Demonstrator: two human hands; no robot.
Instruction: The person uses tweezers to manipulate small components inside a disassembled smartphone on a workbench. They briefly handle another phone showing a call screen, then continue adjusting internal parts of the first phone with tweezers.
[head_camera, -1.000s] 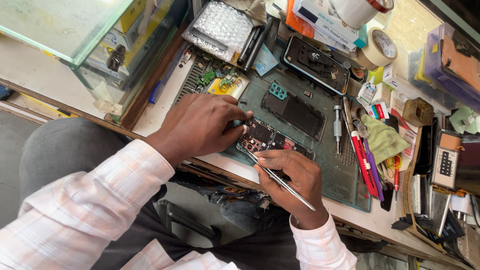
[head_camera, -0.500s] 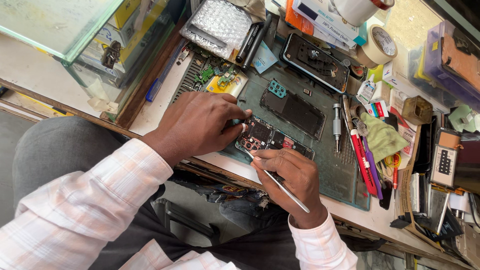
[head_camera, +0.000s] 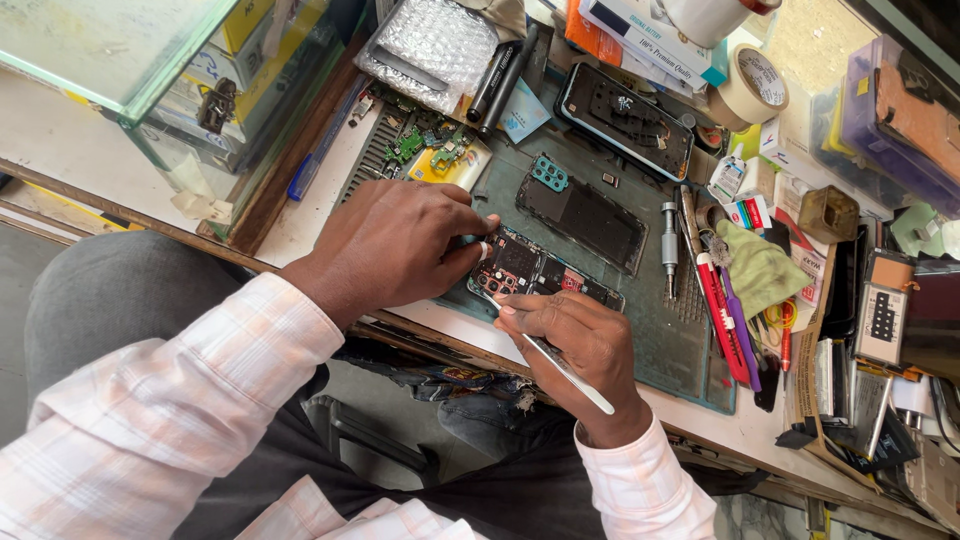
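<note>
Left hand (head_camera: 395, 245) pinning opened phone (head_camera: 540, 272) on mat (head_camera: 690, 340); right hand (head_camera: 580, 345) gripping tweezers (head_camera: 560, 365). Risk: tip slipping, likely scratching board or flicking tiny part away

The tweezers (head_camera: 565, 368) are shiny metal. The work mat (head_camera: 690, 330) is dull green rubber, and the cloth (head_camera: 757, 268) looks soft. The bubble wrap (head_camera: 440, 40) is clear, bumpy plastic.

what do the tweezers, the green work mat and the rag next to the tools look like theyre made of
Tweezers in the right hand: bare metal, likely steel, thin with a bright silvery shine. Work mat: dull dark green, probably silicone or rubber, moulded grooves. Rag: soft yellow-green cloth, crumpled, fuzzy surface.
</note>
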